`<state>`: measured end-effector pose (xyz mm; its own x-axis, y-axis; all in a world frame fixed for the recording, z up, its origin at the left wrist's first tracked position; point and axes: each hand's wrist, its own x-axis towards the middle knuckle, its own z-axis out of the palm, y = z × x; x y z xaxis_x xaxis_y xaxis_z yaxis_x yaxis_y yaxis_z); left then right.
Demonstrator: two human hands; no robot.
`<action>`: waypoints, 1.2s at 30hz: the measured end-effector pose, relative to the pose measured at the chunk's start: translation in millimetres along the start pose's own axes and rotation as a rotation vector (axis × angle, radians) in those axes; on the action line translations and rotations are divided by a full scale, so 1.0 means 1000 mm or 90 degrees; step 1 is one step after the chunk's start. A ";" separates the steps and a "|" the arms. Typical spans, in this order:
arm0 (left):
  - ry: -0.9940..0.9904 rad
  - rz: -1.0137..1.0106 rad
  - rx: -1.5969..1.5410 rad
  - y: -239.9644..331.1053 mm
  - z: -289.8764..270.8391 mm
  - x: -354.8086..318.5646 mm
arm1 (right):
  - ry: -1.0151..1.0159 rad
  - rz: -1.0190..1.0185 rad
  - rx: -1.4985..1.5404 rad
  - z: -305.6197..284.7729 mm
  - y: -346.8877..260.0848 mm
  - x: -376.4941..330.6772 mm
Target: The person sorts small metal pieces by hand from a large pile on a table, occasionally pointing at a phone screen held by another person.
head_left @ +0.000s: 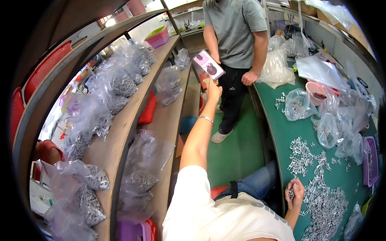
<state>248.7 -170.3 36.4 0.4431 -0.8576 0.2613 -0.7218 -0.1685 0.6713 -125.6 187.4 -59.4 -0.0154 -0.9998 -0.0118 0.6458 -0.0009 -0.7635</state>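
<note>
Starting at the far left, a red basket [48, 72] stands beside the upper shelf [106, 158], which carries clear plastic bags [122, 85] filled with grey metal pieces. The lower shelf [161, 120] bears similar bags and a red bundle [148, 107].

At centre, the left arm extends forward, a bracelet [206, 119] at its wrist. The left hand [213, 91] is at the lower edge of a flat, pink-and-white, phone-shaped item [215, 71]; whether its fingers pinch the item or only touch it cannot be determined. A co-worker [237, 40] in a grey shirt stands opposite, one hand [215, 57] at the item's upper edge.

To the right, the green worktop [281, 124] supports the right hand's work area. The right hand [297, 193] is curled, fingers bent around a few small metal parts. Loose small metal parts [325, 205] form a dense spread just beside it. Farther right, open plastic bags [298, 106] adjoin a pink bowl [309, 89], and a purple tray [375, 158] holds more parts near the worktop's far side.
</note>
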 end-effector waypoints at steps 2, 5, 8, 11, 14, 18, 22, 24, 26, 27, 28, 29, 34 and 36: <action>0.003 0.006 -0.003 -0.001 0.008 -0.004 | -0.018 0.013 -0.033 -0.002 0.001 0.000; -0.032 0.016 -0.031 0.002 0.023 -0.003 | -0.034 0.044 -0.079 -0.006 -0.001 -0.002; -0.019 0.059 -0.093 -0.005 0.031 -0.005 | -0.026 0.092 -0.094 -0.008 -0.004 -0.003; 0.001 0.084 -0.065 0.010 0.023 -0.014 | -0.007 0.113 -0.078 -0.010 -0.005 -0.004; 0.010 0.099 -0.090 0.005 0.028 -0.011 | 0.009 0.113 -0.050 -0.006 0.000 0.002; 0.019 0.109 -0.126 -0.004 0.038 -0.009 | 0.019 0.110 -0.042 0.000 0.010 0.014; -0.033 0.146 -0.182 -0.047 0.081 -0.041 | 0.044 0.079 -0.040 0.011 0.017 0.026; -0.112 0.150 -0.201 -0.074 0.108 -0.071 | 0.076 0.054 -0.024 0.019 0.023 0.032; -0.205 0.161 -0.213 -0.076 0.124 -0.103 | 0.123 0.000 -0.012 0.020 0.030 0.037; -0.266 0.156 -0.219 -0.059 0.121 -0.121 | 0.151 -0.028 -0.007 0.021 0.032 0.039; -0.290 0.177 -0.248 -0.044 0.121 -0.133 | 0.175 -0.049 -0.006 0.024 0.032 0.042; -0.314 0.197 -0.280 -0.025 0.123 -0.145 | 0.224 -0.078 -0.049 0.025 0.032 0.047; -0.418 0.474 -0.388 0.067 0.124 -0.196 | 0.363 -0.125 -0.422 0.038 0.017 0.083; -0.495 0.529 -0.377 0.084 0.138 -0.215 | 0.384 -0.122 -0.471 0.034 0.018 0.095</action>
<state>19.3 -67.1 -59.4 -0.5950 -0.6910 0.4104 -0.1967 0.6204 0.7592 -89.0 92.0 -52.1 -0.5921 -0.8057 -0.0173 -0.0479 0.0565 -0.9973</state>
